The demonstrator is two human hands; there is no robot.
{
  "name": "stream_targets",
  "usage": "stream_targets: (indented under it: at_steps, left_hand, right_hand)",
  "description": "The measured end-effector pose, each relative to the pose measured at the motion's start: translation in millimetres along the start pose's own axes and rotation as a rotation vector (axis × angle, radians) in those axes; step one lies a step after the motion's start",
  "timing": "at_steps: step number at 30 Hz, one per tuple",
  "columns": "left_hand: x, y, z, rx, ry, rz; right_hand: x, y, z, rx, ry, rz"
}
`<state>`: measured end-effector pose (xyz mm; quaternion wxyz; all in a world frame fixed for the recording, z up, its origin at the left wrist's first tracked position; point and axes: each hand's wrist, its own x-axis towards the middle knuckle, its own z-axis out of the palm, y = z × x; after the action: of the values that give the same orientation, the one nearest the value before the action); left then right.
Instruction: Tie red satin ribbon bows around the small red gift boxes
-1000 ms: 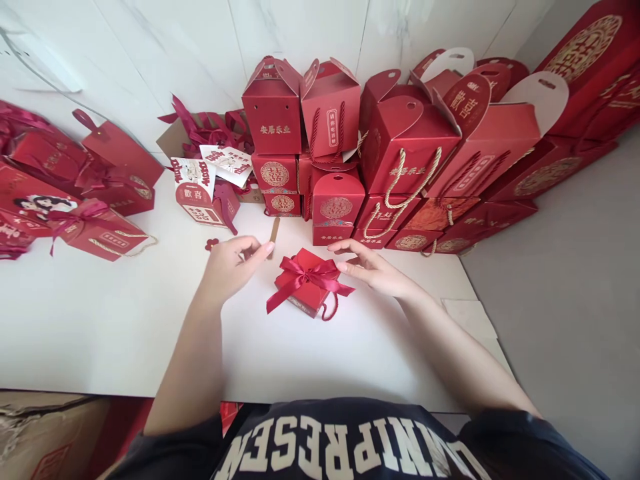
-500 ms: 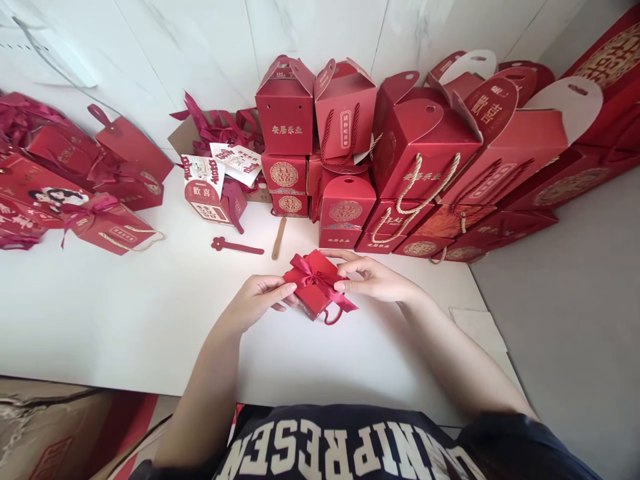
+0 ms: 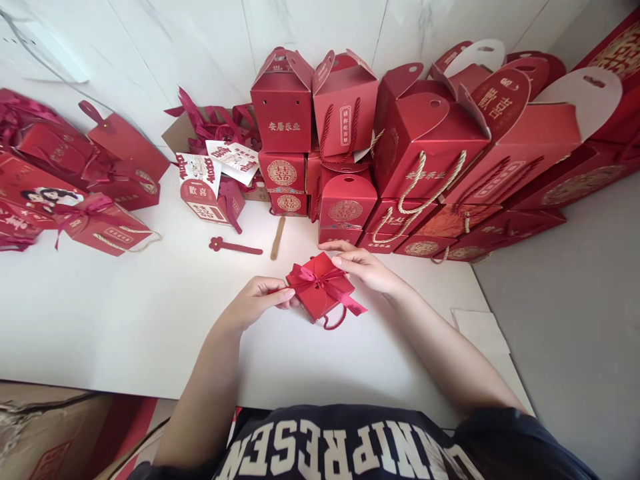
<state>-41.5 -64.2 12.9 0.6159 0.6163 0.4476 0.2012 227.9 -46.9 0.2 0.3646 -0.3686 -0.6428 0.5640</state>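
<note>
Open white tabletop (image 3: 110, 313) fills the left and lower middle of the frame down to its front edge; just left of centre, the left hand (image 3: 263, 300), beside the wooden stick (image 3: 277, 239) a second ago, now pinches a tail of the ribbon bow (image 3: 319, 281), so handling seems centred there. The red box (image 3: 320, 308) sits mid-frame on the tabletop, with the right hand (image 3: 367, 270) at its upper-right edge, thumb and fingers spread. Farther right, stacked boxes (image 3: 347, 207) and a grey wall (image 3: 565, 300) limit the room.
</note>
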Motion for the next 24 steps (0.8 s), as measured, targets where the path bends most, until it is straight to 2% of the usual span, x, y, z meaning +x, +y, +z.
stream_targets:
  at_steps: [6,10,11,12,13,15,16,17,19,20,22,24]
  left_hand:
    - [0.1,-3.6,-6.5,0.042,-0.115,-0.076]
    - [-6.6,0.5,-15.0,0.149,-0.275,-0.133]
    - [-8.9,2.9,-16.9,0.186,-0.257,-0.128]
    - [-10.8,6.0,-17.8,0.231,-0.172,-0.116]
    - [-12.0,10.1,-17.4,0.282,-0.024,-0.091]
    - [-11.2,20.9,-11.6,0.377,0.346,0.004]
    - [-8.9,27.2,-6.3,0.412,0.484,0.074]
    - [-5.5,33.5,0.1,0.447,0.529,0.161]
    - [4.0,44.2,14.1,0.506,0.475,0.321]
    - [9.2,47.8,20.4,0.538,0.403,0.364]
    - [18.9,50.7,29.8,0.570,0.286,0.377]
    - [25.9,48.6,34.0,0.569,0.233,0.362]
  right_hand:
    - [3.8,1.5,2.4,0.058,0.040,0.022]
    - [2.8,-3.5,0.2,0.027,0.052,0.018]
    - [2.2,-5.7,-0.5,0.020,0.056,0.014]
    - [1.8,-8.1,-1.0,0.013,0.059,0.011]
    - [1.5,-10.6,-1.2,0.005,0.060,0.011]
    - [2.0,-15.4,-0.7,-0.012,0.058,0.011]
    - [2.8,-17.4,0.0,-0.024,0.058,0.006]
    - [3.8,-18.8,0.8,-0.039,0.060,-0.005]
    - [6.1,-20.0,2.4,-0.081,0.066,-0.039]
    - [7.0,-19.9,3.0,-0.103,0.066,-0.056]
    - [7.8,-18.8,3.6,-0.135,0.069,-0.083]
    - [7.3,-17.1,3.5,-0.146,0.072,-0.097]
